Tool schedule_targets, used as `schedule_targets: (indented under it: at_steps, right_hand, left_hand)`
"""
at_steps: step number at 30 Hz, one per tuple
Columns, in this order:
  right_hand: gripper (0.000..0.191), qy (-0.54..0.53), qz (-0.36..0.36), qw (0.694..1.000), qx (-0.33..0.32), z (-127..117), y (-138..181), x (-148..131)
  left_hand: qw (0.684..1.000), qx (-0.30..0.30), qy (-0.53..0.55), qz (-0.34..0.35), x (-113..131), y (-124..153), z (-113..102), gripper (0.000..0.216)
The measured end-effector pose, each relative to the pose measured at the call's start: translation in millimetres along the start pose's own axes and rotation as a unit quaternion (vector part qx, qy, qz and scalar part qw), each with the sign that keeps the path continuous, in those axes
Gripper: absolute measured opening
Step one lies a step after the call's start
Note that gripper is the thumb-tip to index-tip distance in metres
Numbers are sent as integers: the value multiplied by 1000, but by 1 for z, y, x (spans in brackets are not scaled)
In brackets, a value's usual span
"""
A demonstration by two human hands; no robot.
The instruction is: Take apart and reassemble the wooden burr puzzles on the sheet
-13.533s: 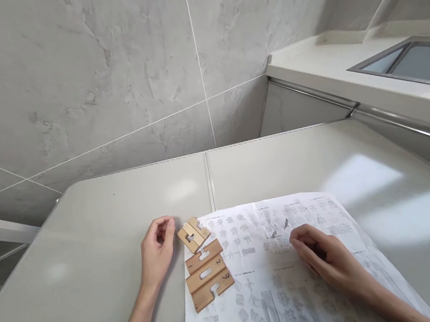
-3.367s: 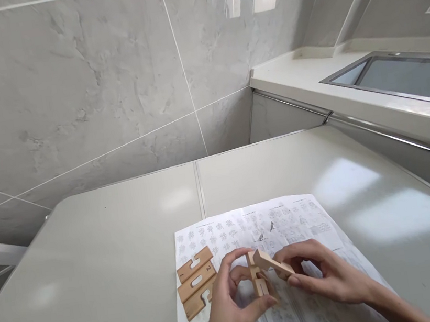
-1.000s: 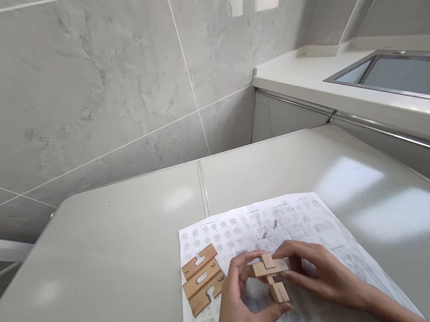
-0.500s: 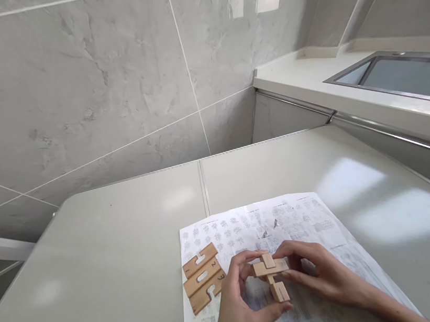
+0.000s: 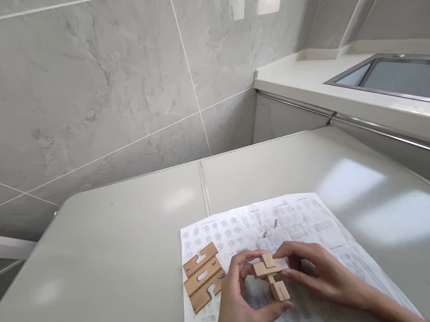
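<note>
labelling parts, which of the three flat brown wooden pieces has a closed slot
The middle flat brown wooden piece, marked 2: wood surrounds its oval slot, while the upper piece and lower piece have notches open at one edge.

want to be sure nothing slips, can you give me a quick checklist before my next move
1. Left hand has hold of the crossed wooden pieces: ok, thumb at the lower block.
2. Right hand steadies them too: ok, it grips the crosspiece's right end.
3. Joint fully seated: cannot tell, the hands hide part of it.
4. Three flat slotted pieces within view, to the left of the left hand: ok, lying on the sheet's left side.
5. Printed sheet under the work: ok.
6. Sheet undamaged: cannot tell, two small dark marks could be tears or loose bits.
</note>
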State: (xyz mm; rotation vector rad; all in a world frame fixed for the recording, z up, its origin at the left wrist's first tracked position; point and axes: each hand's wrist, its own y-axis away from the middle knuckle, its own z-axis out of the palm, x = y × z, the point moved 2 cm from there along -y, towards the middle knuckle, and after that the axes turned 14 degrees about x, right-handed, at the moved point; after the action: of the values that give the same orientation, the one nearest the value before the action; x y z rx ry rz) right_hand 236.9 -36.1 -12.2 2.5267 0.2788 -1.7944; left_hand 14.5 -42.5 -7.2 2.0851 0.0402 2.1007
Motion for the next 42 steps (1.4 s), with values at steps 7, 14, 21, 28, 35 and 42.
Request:
schedule_targets:
  at_steps: [7,14,21,28,35,42]
  right_hand:
    - [24,7,-29,999,10,2,2,-1]
    - [22,8,-34,999,12,1,1,-3]
    - [22,3,-38,999,13,0,2,-2]
    - [24,1,-21,1000,2,0,1,-3]
    - [24,42,-5,999,9,3,-1,5]
    - [33,148,-167,972,-67,11,6,7]
  left_hand:
    - [1000,4,-6,3,-1,-1,-1,77]
    - [1000,5,-11,3,-2,0,-1,76]
    - [1000,0,-2,23,-7,0,-2,76]
    - [1000,1,-6,28,-6,1,-2,75]
    - [998,54,30,4,-4,2,-3,70]
    - [993,116,33,4,-6,3,-5,67]
